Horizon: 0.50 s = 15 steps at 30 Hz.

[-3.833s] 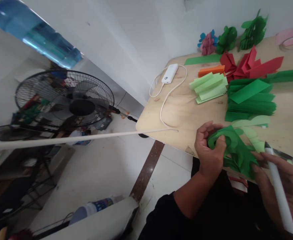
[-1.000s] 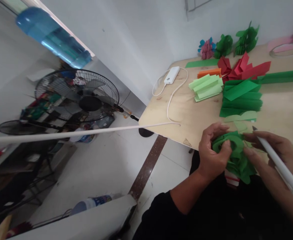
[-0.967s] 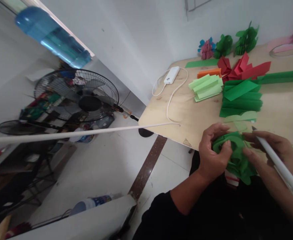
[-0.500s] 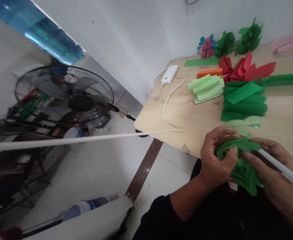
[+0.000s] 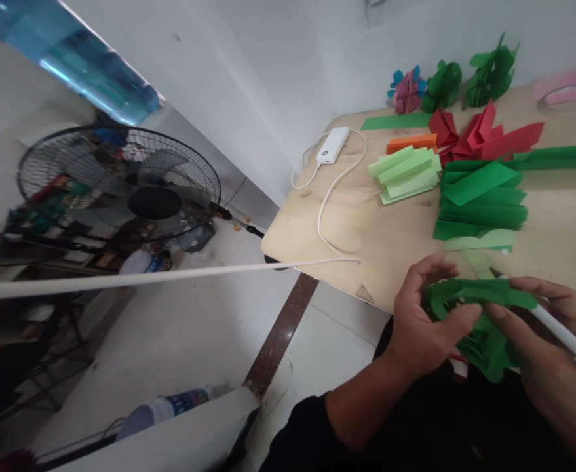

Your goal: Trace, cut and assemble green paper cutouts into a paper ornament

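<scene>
Near the table's front edge, my left hand (image 5: 428,321) grips the left side of a green paper piece (image 5: 489,347) with curved, petal-like layers, its thumb on top. My right hand (image 5: 543,328) pinches the same paper from the right, thumb and fingers on it. A white stick-like object (image 5: 567,337) runs beside the right hand toward the lower right; whether the fingers hold it is unclear. Just beyond the hands are light green scalloped paper (image 5: 484,241) and a dark pointed tip. Farther back lies a stack of folded green paper (image 5: 484,206).
The wooden table (image 5: 339,226) also carries light green strips (image 5: 408,174), red folded paper (image 5: 489,134), an orange strip (image 5: 410,143), a white power bank (image 5: 333,145) with a cable, paper flowers (image 5: 442,85) and a tape roll (image 5: 570,98). A black fan (image 5: 154,200) stands left.
The green paper has been turned and tilted between my hands, its upper layer now reaching farther right. Both hands have shifted slightly, and a dark pointed tip now shows behind the paper.
</scene>
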{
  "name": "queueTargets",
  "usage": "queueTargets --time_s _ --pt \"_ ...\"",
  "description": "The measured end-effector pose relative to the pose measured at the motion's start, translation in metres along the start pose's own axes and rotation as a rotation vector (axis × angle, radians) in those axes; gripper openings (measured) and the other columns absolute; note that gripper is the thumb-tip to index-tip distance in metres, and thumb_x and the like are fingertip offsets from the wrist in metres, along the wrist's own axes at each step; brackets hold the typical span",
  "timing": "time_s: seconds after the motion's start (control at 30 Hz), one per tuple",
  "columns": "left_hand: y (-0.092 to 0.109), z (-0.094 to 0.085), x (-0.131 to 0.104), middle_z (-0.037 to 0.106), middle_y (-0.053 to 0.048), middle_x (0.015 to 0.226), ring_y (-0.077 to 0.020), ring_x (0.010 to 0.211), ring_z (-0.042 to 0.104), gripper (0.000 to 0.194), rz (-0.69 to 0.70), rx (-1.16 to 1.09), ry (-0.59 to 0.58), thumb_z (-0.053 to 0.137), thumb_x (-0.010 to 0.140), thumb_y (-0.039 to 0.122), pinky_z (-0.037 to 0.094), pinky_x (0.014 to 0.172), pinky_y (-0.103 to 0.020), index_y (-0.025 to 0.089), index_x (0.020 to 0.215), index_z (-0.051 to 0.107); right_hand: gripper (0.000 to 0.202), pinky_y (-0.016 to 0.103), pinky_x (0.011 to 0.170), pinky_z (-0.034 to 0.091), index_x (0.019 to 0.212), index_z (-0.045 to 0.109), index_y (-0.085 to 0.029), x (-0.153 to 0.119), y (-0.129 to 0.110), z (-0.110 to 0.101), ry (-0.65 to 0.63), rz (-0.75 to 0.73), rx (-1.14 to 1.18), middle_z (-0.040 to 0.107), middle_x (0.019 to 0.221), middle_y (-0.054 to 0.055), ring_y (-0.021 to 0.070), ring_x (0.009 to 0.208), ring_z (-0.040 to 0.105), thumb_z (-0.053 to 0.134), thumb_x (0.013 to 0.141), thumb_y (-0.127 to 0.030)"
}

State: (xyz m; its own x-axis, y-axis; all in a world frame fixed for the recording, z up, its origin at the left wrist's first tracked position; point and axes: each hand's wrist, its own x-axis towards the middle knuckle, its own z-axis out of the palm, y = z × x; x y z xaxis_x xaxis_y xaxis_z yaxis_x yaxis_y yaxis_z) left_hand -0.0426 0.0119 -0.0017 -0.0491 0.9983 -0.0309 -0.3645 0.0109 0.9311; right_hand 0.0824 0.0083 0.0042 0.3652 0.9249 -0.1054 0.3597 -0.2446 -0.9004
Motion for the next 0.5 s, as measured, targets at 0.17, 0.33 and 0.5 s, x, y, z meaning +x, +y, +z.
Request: queueTargets --time_s 0.17,0.33,0.5 --pt "0.0078 -0.0022 -0.0035 0.064 -0.007 0.108 -0.0173 0.093 0.061 0.05 -0.235 -0.071 0.013 0.075 0.066 0.023 0.048 0.085 -0.032 0.02 0.112 0.057 0.051 0.035 0.051 0.047 0.097 0.062 -0.032 -0.004 0.0 -0.0005 0.021 0.099 -0.026 0.068 0.081 0.0 0.0232 0.067 0.063 0.069 0.054 -0.058" --pt "0.0067 -0.0027 -0.002 0.066 -0.003 0.086 -0.0134 0.076 0.06 0.036 -0.293 -0.115 0.065 0.078 0.063 0.028 0.048 0.073 -0.027 0.016 0.095 0.065 0.054 0.033 0.055 0.048 0.1 0.062 -0.033 -0.0073 0.0032 0.0018 0.012 0.101 0.039 0.068 0.086 -0.001 0.0213 0.071 0.064 0.071 0.053 -0.059" --pt "0.0028 -0.0022 -0.001 0.065 -0.002 0.087 -0.0125 0.077 0.06 0.041 -0.288 -0.15 0.124 0.081 0.06 0.026 0.046 0.073 -0.026 0.017 0.096 0.065 0.055 0.032 0.056 0.049 0.099 0.063 -0.034 -0.0082 0.0066 0.0015 0.047 0.092 0.008 0.067 0.089 -0.001 0.0202 0.072 0.063 0.072 0.051 -0.059"
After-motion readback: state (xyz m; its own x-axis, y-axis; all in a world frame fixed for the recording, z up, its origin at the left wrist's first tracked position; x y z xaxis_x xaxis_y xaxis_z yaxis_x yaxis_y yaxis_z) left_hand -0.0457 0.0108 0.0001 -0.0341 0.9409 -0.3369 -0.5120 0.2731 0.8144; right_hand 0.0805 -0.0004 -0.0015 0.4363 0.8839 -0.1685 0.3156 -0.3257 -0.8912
